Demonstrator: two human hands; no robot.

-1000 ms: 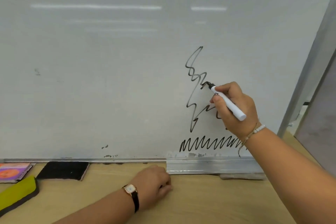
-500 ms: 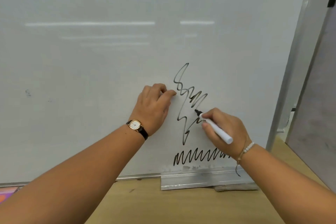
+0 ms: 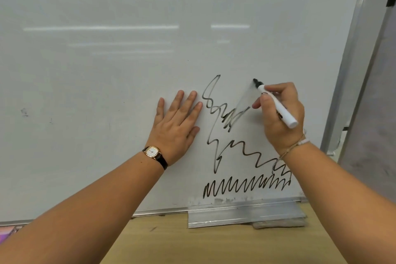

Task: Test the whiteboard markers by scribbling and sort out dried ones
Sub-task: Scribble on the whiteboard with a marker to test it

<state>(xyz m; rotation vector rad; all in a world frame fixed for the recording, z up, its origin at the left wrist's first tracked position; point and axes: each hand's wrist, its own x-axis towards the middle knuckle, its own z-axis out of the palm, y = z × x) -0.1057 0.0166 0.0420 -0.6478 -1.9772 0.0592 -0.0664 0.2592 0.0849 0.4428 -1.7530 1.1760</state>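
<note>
Right hand (image 3: 280,118) closed around a white marker (image 3: 276,104), black tip raised up and to the left, at or just off the whiteboard (image 3: 107,92); contact not clear. Left hand (image 3: 177,126) empty, spread flat against the whiteboard, just left of the black scribble (image 3: 227,126). Marker tip above and right of the scribble's faint smeared patch. Risk, as a judgement: heel of the right hand dragging through wet ink low on the scribble and smudging it, muddying the verdict on dryness; left fingertips close enough to rub the lines too. Ledge (image 3: 246,212) below the scribble, resting on the tabletop (image 3: 214,246)
</note>
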